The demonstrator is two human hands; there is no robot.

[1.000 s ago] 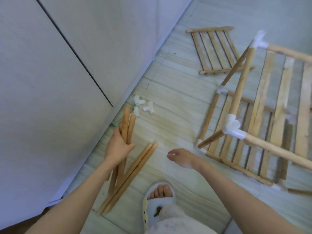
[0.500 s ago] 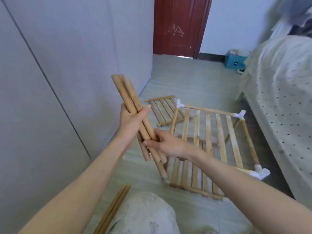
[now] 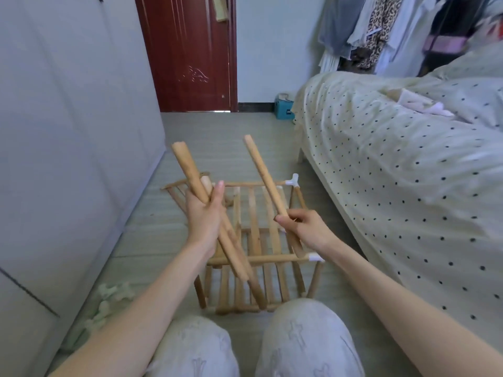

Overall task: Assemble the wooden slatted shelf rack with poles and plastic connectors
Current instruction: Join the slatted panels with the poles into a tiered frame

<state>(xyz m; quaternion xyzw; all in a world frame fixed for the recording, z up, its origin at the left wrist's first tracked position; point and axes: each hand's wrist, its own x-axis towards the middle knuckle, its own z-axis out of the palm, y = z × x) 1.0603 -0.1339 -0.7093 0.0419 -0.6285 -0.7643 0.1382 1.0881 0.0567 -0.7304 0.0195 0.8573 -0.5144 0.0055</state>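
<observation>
Head view: the left hand is gripping a bundle of poles, fingers wrapped around it, above the rack on the floor. The right hand is pinching a single pole near its lower end, over the rack's near right connector. To seat the pole well, align it squarely with a socket, then press straight in. The poles are smooth round wood; the connectors are white plastic.
</observation>
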